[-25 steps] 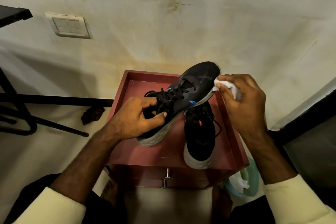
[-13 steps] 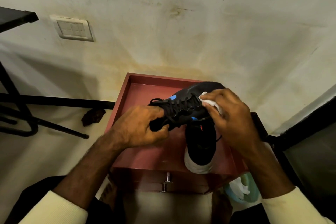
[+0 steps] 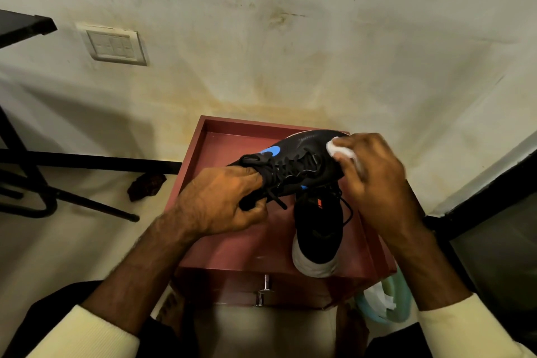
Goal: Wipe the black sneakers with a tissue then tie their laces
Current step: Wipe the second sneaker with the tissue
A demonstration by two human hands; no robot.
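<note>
Wiping is under way; the left hand [image 3: 220, 200] clamps its fingers round the heel of one sneaker [image 3: 302, 163] above the cabinet [image 3: 238, 244]; the right hand [image 3: 374, 180] pinches the tissue [image 3: 338, 148] on its toe; the second sneaker [image 3: 318, 229] waits on the cabinet; laces [image 3: 276, 197] remain untied.

red cabinet [image 3: 232, 247] | wall switch plate [image 3: 113, 45] | teal bin [image 3: 402, 306] | black metal frame [image 3: 87, 159]

Left hand [image 3: 220, 203] curled, gripping sneaker [image 3: 299, 166] collar; right hand [image 3: 374, 177] fingers bent round tissue [image 3: 340, 150]; both forearms extended forward.
</note>
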